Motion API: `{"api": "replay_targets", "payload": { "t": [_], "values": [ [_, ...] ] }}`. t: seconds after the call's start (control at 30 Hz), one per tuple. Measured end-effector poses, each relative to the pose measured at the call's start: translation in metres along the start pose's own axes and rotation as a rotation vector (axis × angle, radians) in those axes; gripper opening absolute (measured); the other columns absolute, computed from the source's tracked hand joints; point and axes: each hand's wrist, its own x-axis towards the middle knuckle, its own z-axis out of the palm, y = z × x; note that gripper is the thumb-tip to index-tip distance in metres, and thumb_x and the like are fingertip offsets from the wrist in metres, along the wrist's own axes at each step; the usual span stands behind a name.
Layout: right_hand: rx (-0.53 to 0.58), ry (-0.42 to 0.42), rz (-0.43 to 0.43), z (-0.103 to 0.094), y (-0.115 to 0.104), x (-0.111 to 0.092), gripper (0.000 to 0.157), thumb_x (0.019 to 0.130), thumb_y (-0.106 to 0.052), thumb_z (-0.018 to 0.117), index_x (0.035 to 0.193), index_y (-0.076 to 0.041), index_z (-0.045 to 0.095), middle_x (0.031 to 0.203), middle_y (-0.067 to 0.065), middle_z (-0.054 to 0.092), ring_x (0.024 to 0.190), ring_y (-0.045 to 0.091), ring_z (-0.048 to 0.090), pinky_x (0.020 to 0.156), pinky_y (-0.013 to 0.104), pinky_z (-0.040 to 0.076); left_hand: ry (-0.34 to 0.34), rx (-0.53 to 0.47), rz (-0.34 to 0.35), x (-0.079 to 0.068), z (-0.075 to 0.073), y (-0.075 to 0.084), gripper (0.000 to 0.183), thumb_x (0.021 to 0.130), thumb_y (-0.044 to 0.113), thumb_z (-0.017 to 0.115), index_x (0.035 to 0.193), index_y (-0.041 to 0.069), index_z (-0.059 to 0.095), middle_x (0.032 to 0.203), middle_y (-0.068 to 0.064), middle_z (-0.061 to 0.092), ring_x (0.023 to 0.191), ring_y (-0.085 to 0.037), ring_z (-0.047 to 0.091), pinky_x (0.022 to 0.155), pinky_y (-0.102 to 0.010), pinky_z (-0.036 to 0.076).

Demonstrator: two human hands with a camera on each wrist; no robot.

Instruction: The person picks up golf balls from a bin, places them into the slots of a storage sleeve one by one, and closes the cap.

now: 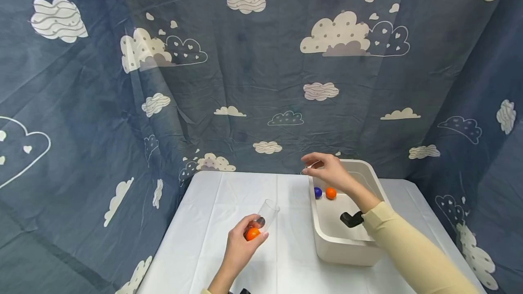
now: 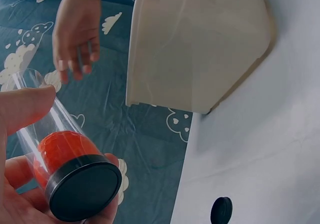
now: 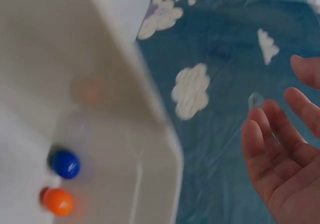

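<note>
My left hand (image 1: pixel 241 244) grips a clear tube (image 1: pixel 269 211), its uncapped end pointing up and away. Inside it sits an orange ball (image 2: pixel 66 151), next to the black base (image 2: pixel 85 188) of the tube. On the white table lies a round black cap (image 2: pixel 221 210); the head view shows a dark disc (image 1: pixel 260 221) overlapping the tube. Over the far left rim of the bin (image 1: pixel 345 242) hovers my right hand (image 1: pixel 327 169), fingers loosely bent and thumb apart, with no clear object between them. A blue ball (image 3: pixel 65 164) and another orange ball (image 3: pixel 58 202) rest in the bin.
The pale, deep bin stands on the right half of the white-covered table (image 1: pixel 212 212), its walls rising well above the balls. Dark blue cloth (image 1: pixel 253 67) with cloud prints hangs behind the table and along both sides.
</note>
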Motion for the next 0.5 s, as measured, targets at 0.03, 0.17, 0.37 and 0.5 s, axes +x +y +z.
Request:
{"api": "replay_targets", "payload": {
  "t": [0.03,0.17,0.37,0.5],
  "values": [
    [-0.005,0.015,0.010,-0.002,0.006,0.001,0.035,0.090,-0.025,0.078,0.123,-0.017,0.068,0.117,0.007,0.069,0.100,0.027,0.066,0.083,0.041,0.056,0.000,0.001,-0.002,0.000,0.000,0.000,0.044,0.077,0.004,0.086,0.116,0.014,0.067,0.096,-0.009,0.068,0.090,-0.026,0.065,0.078,-0.033,0.054],
    [-0.014,0.058,0.072,-0.006,0.031,0.005,0.034,0.091,-0.019,0.076,0.124,-0.012,0.068,0.118,0.013,0.068,0.101,0.031,0.066,0.085,0.044,0.055,-0.010,-0.024,0.006,0.000,0.001,-0.001,0.044,0.077,0.010,0.087,0.116,0.019,0.067,0.098,-0.006,0.069,0.091,-0.021,0.065,0.079,-0.031,0.053],
    [-0.014,0.072,0.112,-0.007,0.064,0.005,0.037,0.092,-0.013,0.074,0.125,0.001,0.065,0.119,0.023,0.067,0.103,0.037,0.064,0.086,0.046,0.055,-0.020,-0.042,0.009,-0.001,0.003,-0.003,0.043,0.078,0.010,0.087,0.116,0.017,0.067,0.098,-0.007,0.069,0.090,-0.023,0.065,0.079,-0.031,0.054],
    [-0.004,0.088,0.150,-0.004,0.087,0.004,0.040,0.091,-0.013,0.075,0.125,0.004,0.065,0.116,0.025,0.067,0.103,0.039,0.064,0.085,0.043,0.055,-0.014,-0.032,0.014,-0.004,0.004,0.008,0.043,0.078,0.003,0.085,0.115,0.012,0.067,0.097,-0.014,0.068,0.089,-0.028,0.065,0.078,-0.032,0.054]
  ]
}}
